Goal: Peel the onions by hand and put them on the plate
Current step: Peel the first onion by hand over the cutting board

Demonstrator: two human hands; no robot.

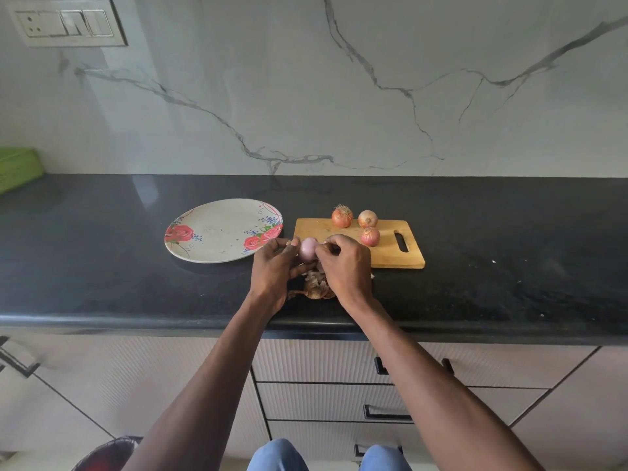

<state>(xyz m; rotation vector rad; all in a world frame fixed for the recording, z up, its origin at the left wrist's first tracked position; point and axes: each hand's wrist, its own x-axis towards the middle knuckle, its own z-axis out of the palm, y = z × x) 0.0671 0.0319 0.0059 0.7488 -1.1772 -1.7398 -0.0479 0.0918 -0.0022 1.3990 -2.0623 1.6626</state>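
Observation:
My left hand [273, 266] grips a pale pink peeled onion [307, 249] above the counter, just in front of the wooden cutting board [390, 256]. My right hand [345, 263] pinches at the onion's right side with its fingertips. Three unpeeled onions [342, 216] [367, 218] [370, 236] sit on the board. A floral plate [217, 229] lies to the left with nothing on it. A heap of brown onion skins [314, 287] lies on the counter under my hands.
The black counter [492, 266] runs wall to wall, its front edge just below my wrists. A green box [18, 168] stands at the far left. Drawers sit below the counter. A marble wall is behind.

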